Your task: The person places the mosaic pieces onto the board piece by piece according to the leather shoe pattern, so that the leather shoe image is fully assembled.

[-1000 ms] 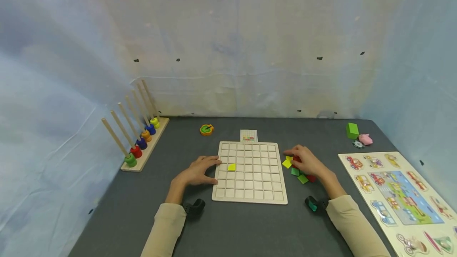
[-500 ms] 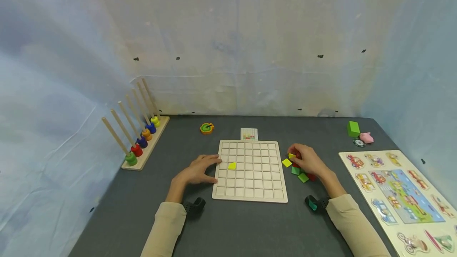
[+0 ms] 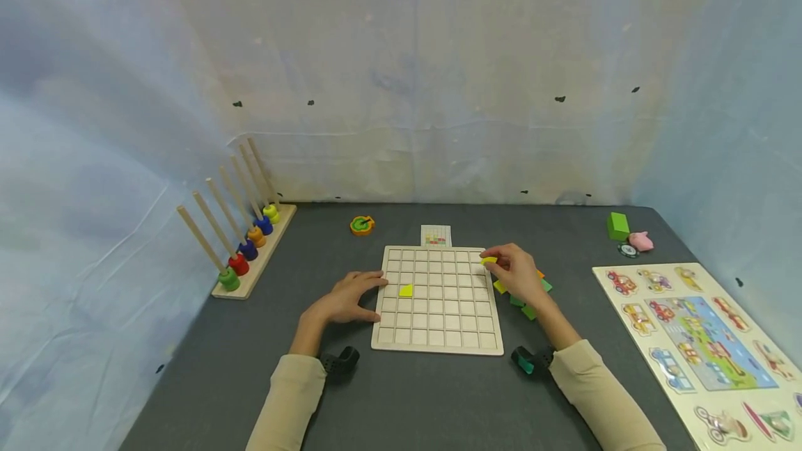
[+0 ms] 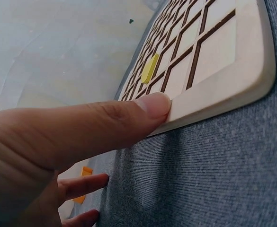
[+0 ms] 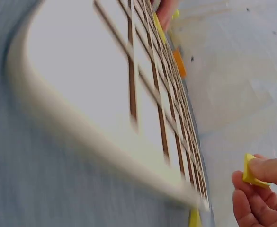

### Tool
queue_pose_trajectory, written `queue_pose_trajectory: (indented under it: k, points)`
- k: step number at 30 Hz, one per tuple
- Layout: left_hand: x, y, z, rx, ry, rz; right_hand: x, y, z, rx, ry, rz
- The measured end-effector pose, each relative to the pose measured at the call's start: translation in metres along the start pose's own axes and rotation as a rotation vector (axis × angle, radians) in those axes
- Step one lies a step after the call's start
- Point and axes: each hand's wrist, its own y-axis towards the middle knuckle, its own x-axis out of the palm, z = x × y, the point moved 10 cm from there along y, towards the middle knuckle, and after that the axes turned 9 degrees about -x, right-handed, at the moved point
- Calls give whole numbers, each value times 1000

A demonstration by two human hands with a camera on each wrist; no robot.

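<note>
A pale wooden grid board (image 3: 436,343) lies flat on the dark table, with one yellow square tile (image 3: 406,291) in a cell near its left side. My left hand (image 3: 351,296) rests flat at the board's left edge, and its thumb (image 4: 129,118) presses the rim (image 4: 223,99). My right hand (image 3: 510,271) hovers over the board's far right corner and pinches a yellow tile (image 3: 489,260), which shows at the fingertips (image 5: 252,171) in the right wrist view. Loose green, yellow and orange tiles (image 3: 529,311) lie beside the board's right edge, partly hidden by that hand.
A peg rack (image 3: 250,263) with coloured rings stands at the left. A small pattern card (image 3: 436,235) and a round orange-green toy (image 3: 362,225) lie behind the board. A green block (image 3: 617,226), a pink toy (image 3: 641,241) and a vehicle puzzle (image 3: 695,333) occupy the right.
My right hand has lifted a yellow tile from the loose pile and moved left over the board's far right corner. The left hand has stayed put.
</note>
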Motion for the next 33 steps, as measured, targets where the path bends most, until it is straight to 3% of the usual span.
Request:
queue_pose_trajectory:
  k: [7, 11, 21, 33]
  points:
    - [0, 0, 0, 3, -6, 2, 32, 5, -9, 168, 205, -59]
    - [0, 1, -1, 6, -4, 1, 51, 4, -14, 222, 258, -104]
    - [1, 1, -2, 15, -5, 2, 84, 4, -36, 116, 227, -155]
    - [0, 1, -1, 6, -11, 2, 90, 4, -42, 63, 65, -94]
